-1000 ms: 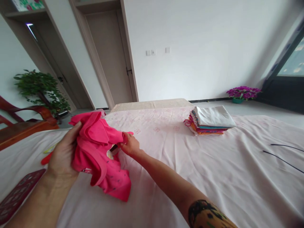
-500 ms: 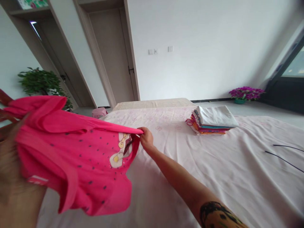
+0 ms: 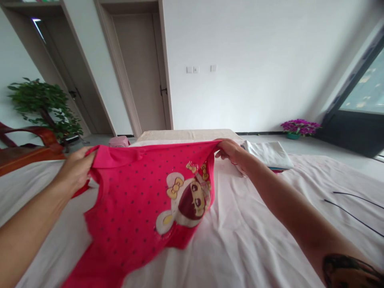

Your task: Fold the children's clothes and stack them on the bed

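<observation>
A bright pink dotted garment (image 3: 135, 204) with a cartoon girl print hangs spread between my two hands above a bed covered with a pale pink sheet (image 3: 246, 236). My left hand (image 3: 75, 170) is closed on the garment's left top edge. My right hand (image 3: 229, 150) pinches its right top corner. The lower part of the garment rests on the sheet. Just beyond my right hand lies a stack of folded clothes (image 3: 270, 154) with a white piece on top, partly hidden by my forearm.
Two thin dark cords (image 3: 351, 204) lie on the sheet at right. A wooden chair (image 3: 27, 148) and a green plant (image 3: 42, 104) stand at left. Closed doors (image 3: 141, 76) are behind the bed, and purple flowers (image 3: 298, 127) sit on the floor by a dark window frame.
The bunched pink garment has been pulled open. My hands moved apart, the right one going rightward toward the folded stack, and the printed front now faces me.
</observation>
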Motion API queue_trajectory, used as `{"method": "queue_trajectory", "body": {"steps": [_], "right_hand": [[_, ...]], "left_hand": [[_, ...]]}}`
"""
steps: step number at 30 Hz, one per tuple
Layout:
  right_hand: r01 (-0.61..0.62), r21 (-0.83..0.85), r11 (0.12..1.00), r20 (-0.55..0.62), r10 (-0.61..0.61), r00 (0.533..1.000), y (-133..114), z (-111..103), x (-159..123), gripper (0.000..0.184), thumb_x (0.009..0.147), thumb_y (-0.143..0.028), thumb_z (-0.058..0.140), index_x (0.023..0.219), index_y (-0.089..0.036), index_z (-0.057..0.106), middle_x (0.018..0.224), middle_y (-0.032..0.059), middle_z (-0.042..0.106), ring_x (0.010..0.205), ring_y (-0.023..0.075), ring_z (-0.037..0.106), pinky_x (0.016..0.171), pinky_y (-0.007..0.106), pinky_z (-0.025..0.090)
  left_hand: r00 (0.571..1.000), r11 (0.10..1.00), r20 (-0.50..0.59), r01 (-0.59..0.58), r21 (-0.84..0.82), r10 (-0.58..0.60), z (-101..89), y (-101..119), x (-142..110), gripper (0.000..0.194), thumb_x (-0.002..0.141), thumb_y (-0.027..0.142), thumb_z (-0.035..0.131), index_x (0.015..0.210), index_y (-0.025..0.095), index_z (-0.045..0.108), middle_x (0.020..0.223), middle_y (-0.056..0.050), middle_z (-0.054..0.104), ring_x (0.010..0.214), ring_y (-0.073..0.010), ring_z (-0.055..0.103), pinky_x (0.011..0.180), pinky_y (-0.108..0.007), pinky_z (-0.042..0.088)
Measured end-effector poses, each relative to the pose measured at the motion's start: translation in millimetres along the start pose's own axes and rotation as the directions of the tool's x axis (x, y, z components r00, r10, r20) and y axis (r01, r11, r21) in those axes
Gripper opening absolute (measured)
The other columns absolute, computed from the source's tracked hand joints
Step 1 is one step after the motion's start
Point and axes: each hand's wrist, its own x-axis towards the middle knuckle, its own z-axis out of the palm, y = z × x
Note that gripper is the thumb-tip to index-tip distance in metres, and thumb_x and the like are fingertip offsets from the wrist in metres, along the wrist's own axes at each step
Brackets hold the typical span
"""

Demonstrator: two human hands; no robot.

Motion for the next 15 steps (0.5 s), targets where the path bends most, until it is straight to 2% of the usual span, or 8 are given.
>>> {"method": "queue_trajectory", "body": {"steps": [2, 5, 7, 9, 11, 12, 14, 15], "right_hand": [[0.114, 0.106, 0.988, -0.208, -0.090, 0.974, -17, -13, 24, 0.024, 0.075, -0.017, 0.051, 0.096, -0.016, 0.063, 0.073, 0.0049, 0.067, 0.052, 0.0124, 0.062, 0.046, 0.023, 0.048], [0.424, 0.117, 0.898, -0.417, -0.343, 0.842, -48, -37, 38, 0.028, 0.079, -0.020, 0.050, 0.105, -0.019, 0.060, 0.084, 0.0030, 0.068, 0.065, 0.0132, 0.067, 0.062, 0.031, 0.058], [0.546, 0.017, 0.837, -0.454, -0.481, 0.751, -61, -56, 30, 0.032, 0.079, -0.020, 0.049, 0.109, -0.021, 0.060, 0.092, 0.0030, 0.069, 0.073, 0.0140, 0.069, 0.067, 0.032, 0.059], [0.570, -0.101, 0.816, -0.445, -0.549, 0.707, -57, -72, 14, 0.037, 0.077, -0.018, 0.048, 0.111, -0.021, 0.063, 0.097, 0.0036, 0.070, 0.079, 0.0153, 0.069, 0.070, 0.032, 0.060], [0.529, -0.213, 0.821, -0.402, -0.567, 0.719, -35, -84, -6, 0.042, 0.075, -0.016, 0.047, 0.112, -0.021, 0.066, 0.099, 0.0037, 0.071, 0.086, 0.0168, 0.069, 0.073, 0.033, 0.059], [0.492, -0.268, 0.828, -0.366, -0.560, 0.743, -17, -87, -16, 0.044, 0.074, -0.015, 0.046, 0.112, -0.021, 0.067, 0.101, 0.0036, 0.072, 0.089, 0.0178, 0.069, 0.075, 0.033, 0.059], [0.399, -0.411, 0.820, -0.251, -0.522, 0.815, 28, -91, -33, 0.048, 0.072, -0.011, 0.043, 0.109, -0.022, 0.071, 0.103, 0.0032, 0.073, 0.097, 0.0202, 0.068, 0.082, 0.037, 0.058], [0.359, -0.514, 0.779, -0.172, -0.504, 0.846, 53, -91, -41, 0.049, 0.070, -0.009, 0.044, 0.106, -0.022, 0.073, 0.106, 0.0030, 0.073, 0.102, 0.0213, 0.066, 0.089, 0.039, 0.056]], "left_hand": [[0.996, 0.994, -0.003, -0.086, -0.061, 0.086, 29.0, 3, 31, 0.043, 0.075, 0.032, 0.079, 0.104, 0.007, 0.060, 0.081, 0.003, 0.068, 0.080, -0.0102, 0.063, 0.089, -0.032, 0.053], [0.943, 0.929, -0.113, -0.328, -0.171, 0.312, 69.8, 27, 72, 0.043, 0.073, 0.030, 0.081, 0.101, 0.007, 0.059, 0.075, 0.005, 0.065, 0.072, -0.0071, 0.061, 0.088, -0.030, 0.052], [0.899, 0.860, -0.104, -0.438, -0.262, 0.426, 84.5, 45, 86, 0.043, 0.066, 0.027, 0.085, 0.096, 0.010, 0.059, 0.070, 0.006, 0.062, 0.069, -0.0067, 0.060, 0.083, -0.026, 0.052], [0.896, 0.849, 0.022, -0.411, -0.331, 0.443, 86.3, 48, 84, 0.044, 0.061, 0.026, 0.088, 0.092, 0.014, 0.058, 0.068, 0.007, 0.061, 0.065, -0.0064, 0.059, 0.075, -0.021, 0.052], [0.913, 0.909, 0.206, -0.283, -0.305, 0.353, 77.9, 32, 68, 0.043, 0.062, 0.028, 0.087, 0.092, 0.016, 0.058, 0.068, 0.007, 0.061, 0.059, -0.0055, 0.056, 0.063, -0.017, 0.048], [0.912, 0.946, 0.301, -0.208, -0.250, 0.280, 71.6, 16, 57, 0.041, 0.065, 0.030, 0.085, 0.092, 0.017, 0.057, 0.069, 0.006, 0.061, 0.057, -0.0051, 0.054, 0.058, -0.016, 0.046], [0.881, 0.991, 0.456, -0.092, -0.097, 0.126, 57.7, -24, 31, 0.039, 0.069, 0.036, 0.081, 0.095, 0.019, 0.057, 0.071, 0.005, 0.062, 0.055, -0.0063, 0.054, 0.053, -0.016, 0.043], [0.855, 0.998, 0.515, -0.058, -0.011, 0.055, 50.8, -46, 18, 0.037, 0.071, 0.038, 0.079, 0.094, 0.019, 0.057, 0.072, 0.005, 0.062, 0.057, -0.0075, 0.055, 0.054, -0.017, 0.043]]}}
